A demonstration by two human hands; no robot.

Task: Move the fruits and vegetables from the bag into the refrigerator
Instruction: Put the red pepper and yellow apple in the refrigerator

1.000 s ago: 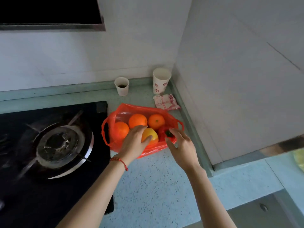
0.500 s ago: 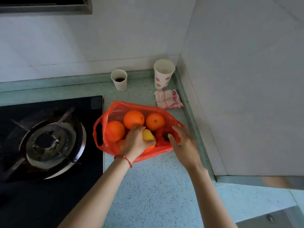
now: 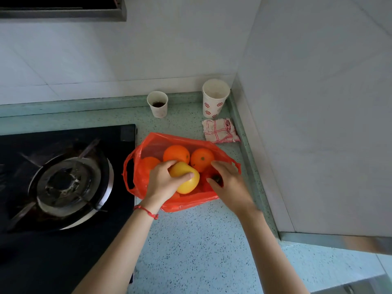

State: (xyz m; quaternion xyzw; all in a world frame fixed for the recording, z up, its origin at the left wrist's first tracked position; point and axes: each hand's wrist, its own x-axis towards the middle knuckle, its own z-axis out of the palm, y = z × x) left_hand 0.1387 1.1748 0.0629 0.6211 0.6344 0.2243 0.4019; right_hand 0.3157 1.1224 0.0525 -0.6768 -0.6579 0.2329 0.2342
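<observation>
An open red plastic bag (image 3: 152, 145) lies on the speckled counter beside the stove. Inside it sit three oranges: one at the back left (image 3: 176, 154), one at the back right (image 3: 201, 158), and one on the left (image 3: 146, 165) partly behind my wrist. My left hand (image 3: 163, 181) is wrapped around a yellow fruit (image 3: 187, 181) at the bag's mouth. My right hand (image 3: 229, 183) closes over a red pepper (image 3: 206, 180) with a dark stem at the bag's right side. The refrigerator is out of view.
A black gas stove (image 3: 63, 183) with a round burner fills the left. At the back stand a small paper cup (image 3: 158, 103) and a taller patterned cup (image 3: 215, 98). A folded checked cloth (image 3: 220, 130) lies by the white side wall (image 3: 318, 102).
My left hand has closed fully round the yellow fruit and raised it a little. My right hand has settled onto the red pepper. The camera has tilted further down.
</observation>
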